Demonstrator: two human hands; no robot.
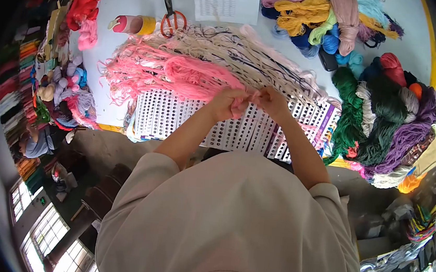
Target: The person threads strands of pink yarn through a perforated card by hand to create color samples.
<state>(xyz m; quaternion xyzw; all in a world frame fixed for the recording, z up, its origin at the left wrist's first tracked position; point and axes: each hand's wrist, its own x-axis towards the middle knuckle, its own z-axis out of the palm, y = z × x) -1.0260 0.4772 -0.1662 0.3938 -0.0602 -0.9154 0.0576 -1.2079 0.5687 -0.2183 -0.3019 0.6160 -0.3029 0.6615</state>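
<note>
My left hand (226,104) is closed on pink yarn at the near edge of a long pink bundle (182,72). Close beside it, my right hand (272,102) has its fingers pinched together near the pink strands; what lies between the fingertips is too small to make out. Under both hands lie white strips with rows of holes (177,119), side by side. Cream and dark threads (226,45) spread over the far part of the strips, partly beneath the pink yarn.
Orange-handled scissors (173,20) lie beyond the threads, beside a yellow and pink cone (134,24). A printed sheet (226,0) is at the back. Coloured skeins (313,14) and green and purple yarn (388,115) are on the right. A person (39,142) is at far left.
</note>
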